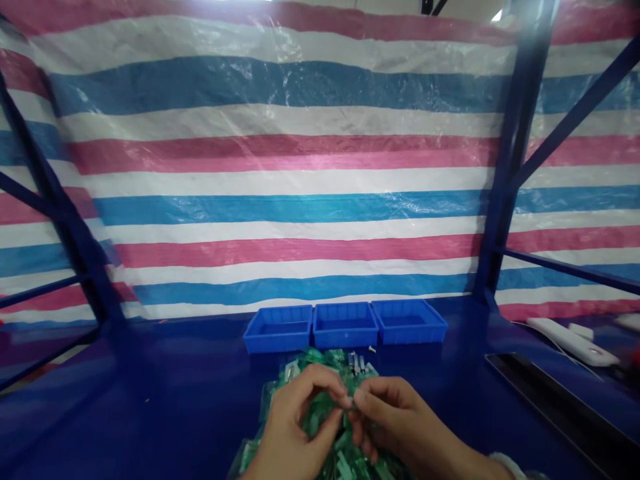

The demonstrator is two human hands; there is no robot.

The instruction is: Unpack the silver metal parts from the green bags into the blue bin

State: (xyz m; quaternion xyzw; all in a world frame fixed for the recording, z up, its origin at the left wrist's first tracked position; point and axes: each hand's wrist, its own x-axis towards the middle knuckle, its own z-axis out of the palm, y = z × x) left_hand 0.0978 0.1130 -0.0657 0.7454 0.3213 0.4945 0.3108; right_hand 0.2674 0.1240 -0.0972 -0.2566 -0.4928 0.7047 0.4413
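My left hand (pixel 305 420) and my right hand (pixel 393 413) meet over a pile of small green clear plastic packets (pixel 320 408). Thumb and forefinger of the right hand are pinched together, with a tiny pale item between the fingertips of both hands, too small to name. The left hand's fingers curl toward that same spot, its thumb a little lower. Several small silvery pieces (pixel 357 363) lie at the far side of the pile, just beyond my hands.
Three blue plastic bins (pixel 345 339) stand in a row behind the pile on the dark blue table (pixel 190 400). A long black flat panel (pixel 560 407) lies at right, near a white power strip (pixel 573 341) with a cable. Blue metal posts (pixel 505 193) frame a striped tarp (pixel 300 180).
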